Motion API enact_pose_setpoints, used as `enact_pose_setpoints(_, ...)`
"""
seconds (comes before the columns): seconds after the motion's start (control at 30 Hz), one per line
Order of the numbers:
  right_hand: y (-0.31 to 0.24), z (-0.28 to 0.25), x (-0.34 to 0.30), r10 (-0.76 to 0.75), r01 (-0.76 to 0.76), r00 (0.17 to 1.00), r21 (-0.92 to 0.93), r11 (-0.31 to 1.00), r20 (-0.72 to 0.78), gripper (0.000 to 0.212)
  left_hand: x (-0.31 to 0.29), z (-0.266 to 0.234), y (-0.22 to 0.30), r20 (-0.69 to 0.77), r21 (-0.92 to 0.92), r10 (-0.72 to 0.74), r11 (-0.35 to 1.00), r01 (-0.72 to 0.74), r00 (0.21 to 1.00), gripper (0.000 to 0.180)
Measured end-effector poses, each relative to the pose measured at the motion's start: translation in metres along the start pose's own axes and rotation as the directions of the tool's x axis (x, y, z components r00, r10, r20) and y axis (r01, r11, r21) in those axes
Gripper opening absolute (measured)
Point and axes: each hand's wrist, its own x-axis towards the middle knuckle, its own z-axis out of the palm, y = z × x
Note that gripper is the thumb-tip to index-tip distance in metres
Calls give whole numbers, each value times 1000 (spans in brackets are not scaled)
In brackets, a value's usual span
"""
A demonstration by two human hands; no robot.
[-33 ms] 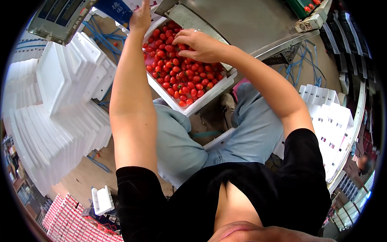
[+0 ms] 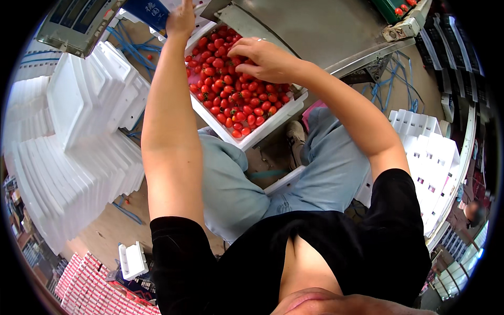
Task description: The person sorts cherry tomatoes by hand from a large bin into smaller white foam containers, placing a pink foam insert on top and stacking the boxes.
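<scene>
A white foam crate (image 2: 257, 137) full of small red cherry tomatoes (image 2: 231, 94) stands in front of my knees. Over its far right part reaches my right hand (image 2: 265, 60), with a ring on one finger. Its thumb and forefinger are bent but apart, right at the tomatoes, and no tomato shows between them. My left hand (image 2: 181, 22) is raised at the top edge, beside a dark blue panel (image 2: 149, 14) and past the crate's far left corner. Its fingertips run out of the picture, so what it touches or holds is hidden.
A scale with a display (image 2: 76, 23) stands at upper left, above stacked white foam trays (image 2: 68, 173). A metal table (image 2: 325, 26) adjoins the crate, with a green crate (image 2: 388, 10) of tomatoes behind. White foam boxes (image 2: 428, 152) stand at right. Blue straps (image 2: 136, 47) lie on the floor.
My left hand has shifted slightly left. My right hand has moved slightly right over the tomatoes.
</scene>
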Motion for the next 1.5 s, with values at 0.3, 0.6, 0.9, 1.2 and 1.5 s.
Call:
enact_pose_setpoints(0.3,-61,52,-79,290,-276,956,194,941,-44,36,-61,31,150,11,55,485,873,-485,874,56)
enact_pose_setpoints(0.6,10,126,-35,310,-431,849,-221,875,-428,75,-256,-27,182,253,167,490,827,-536,834,41)
enact_pose_setpoints(0.9,-14,152,16,163,-252,956,-402,880,-242,71,-242,-58,126,39,403,362,847,-346,931,45)
enact_pose_setpoints(1.2,-41,149,-80,-8,-48,984,-307,950,-180,30,-242,-62,119,176,568,292,750,-339,940,52)
enact_pose_setpoints(1.5,-70,159,-54,-57,75,997,-535,841,50,5,-234,-69,110,193,638,205,717,-281,960,53)
